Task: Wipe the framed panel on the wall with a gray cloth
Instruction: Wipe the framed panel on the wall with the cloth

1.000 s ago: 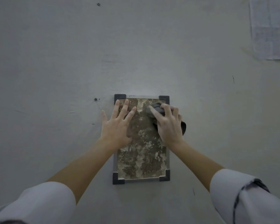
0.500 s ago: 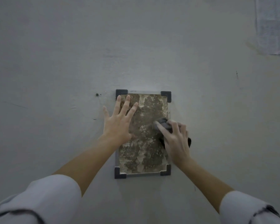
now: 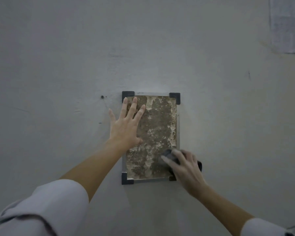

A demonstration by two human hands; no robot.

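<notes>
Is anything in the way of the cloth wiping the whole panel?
Yes: the left hand lies flat on the panel, upper left. The gray cloth, under the right hand, is at its lower right corner.

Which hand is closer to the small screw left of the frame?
Left. The left hand rests flat just below-right of the screw; the right hand grips the gray cloth at the lower right corner of the framed panel.

- Left hand (image 3: 126,128) lies flat over the upper-left part of the panel (image 3: 158,126), blocking it.
- Right hand (image 3: 186,166), gripping the cloth (image 3: 167,154), covers the lower-right corner.
- Panel centre and upper right lie open; plain wall (image 3: 58,65) all around.
</notes>
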